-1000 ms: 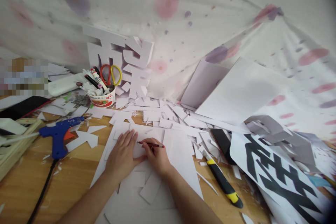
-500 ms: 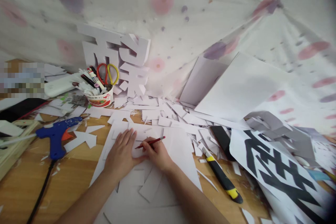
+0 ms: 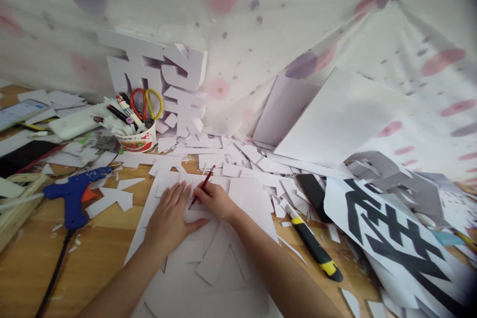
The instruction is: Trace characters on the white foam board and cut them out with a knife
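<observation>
My right hand (image 3: pixel 214 199) grips a dark red pencil (image 3: pixel 207 179), its tip pointing down at the white pieces under my hands. Flat with fingers spread, my left hand (image 3: pixel 172 213) presses on white cut-out pieces (image 3: pixel 196 181) just left of the pencil. Beneath them lies a large white sheet (image 3: pixel 257 208). More cut strips (image 3: pixel 213 258) rest on it between my forearms. Part of the pieces is covered by my hands.
A blue glue gun (image 3: pixel 74 198) lies left, its cord running to the front edge. A yellow-black utility knife (image 3: pixel 313 246), a dark phone (image 3: pixel 313 196) and a printed character sheet (image 3: pixel 391 238) lie right. Behind stand a cup of pens and scissors (image 3: pixel 136 141) and white foam-like characters (image 3: pixel 179 74).
My right hand has moved up slightly, and the pencil has swung from nearly level to steeply upright. My left hand stays flat, its thumb now stretched out. The view has shifted a little.
</observation>
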Demonstrator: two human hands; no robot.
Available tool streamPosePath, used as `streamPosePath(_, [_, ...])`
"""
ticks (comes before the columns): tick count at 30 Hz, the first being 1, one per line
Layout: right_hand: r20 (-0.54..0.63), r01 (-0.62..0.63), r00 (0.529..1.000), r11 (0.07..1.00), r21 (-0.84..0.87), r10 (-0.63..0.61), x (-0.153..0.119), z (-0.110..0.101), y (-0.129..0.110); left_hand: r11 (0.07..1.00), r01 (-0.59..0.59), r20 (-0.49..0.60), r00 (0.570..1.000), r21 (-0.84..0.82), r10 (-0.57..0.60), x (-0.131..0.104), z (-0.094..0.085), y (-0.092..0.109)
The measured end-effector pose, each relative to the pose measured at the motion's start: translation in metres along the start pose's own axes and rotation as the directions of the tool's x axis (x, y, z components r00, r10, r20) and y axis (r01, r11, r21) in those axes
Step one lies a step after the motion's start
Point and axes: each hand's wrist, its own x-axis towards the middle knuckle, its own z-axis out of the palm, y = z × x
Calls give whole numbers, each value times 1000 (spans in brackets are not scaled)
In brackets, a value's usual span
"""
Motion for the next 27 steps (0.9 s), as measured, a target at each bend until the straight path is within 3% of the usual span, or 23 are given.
streamPosePath(12, [60,108,993,977,-184,-99,-17,-28,-5,1000,13,9,1000,-8,-13,-1,0,0])
streamPosePath(27, [-52,71,996,997,8,-70,-33,-31,17,1000,13,51,999,10,-13,0,1,-1])
